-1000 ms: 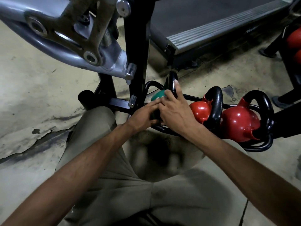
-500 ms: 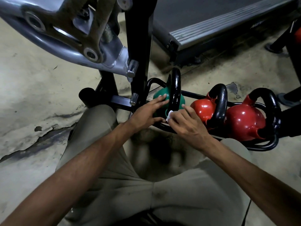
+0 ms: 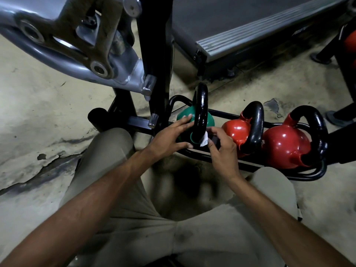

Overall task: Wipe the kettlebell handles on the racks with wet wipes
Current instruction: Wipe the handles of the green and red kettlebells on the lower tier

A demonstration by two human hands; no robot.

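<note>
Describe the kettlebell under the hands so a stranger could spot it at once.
Beside the black post, a low rack holds three kettlebells. The kettlebell meant sits nearest the post, left hand resting on it, right hand pinching a wipe at its handle. It alone is green; its neighbours are red.

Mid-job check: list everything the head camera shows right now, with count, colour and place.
green kettlebell: one, green body, black handle, left end of the rack
red kettlebells: two, red, black handles, to its right on the rack
rack: one, black tubing, low on the floor
wet wipe: one, white, at the base of the green kettlebell's handle
machine arm: one, grey metal, upper left
upright post: one, black, top centre
treadmill: one, dark, grey edge, upper right
floor: pale concrete, cracked at left
trousers: khaki, bottom centre
left hand: straight fingers on the green kettlebell
right hand: pinches the wet wipe
</note>
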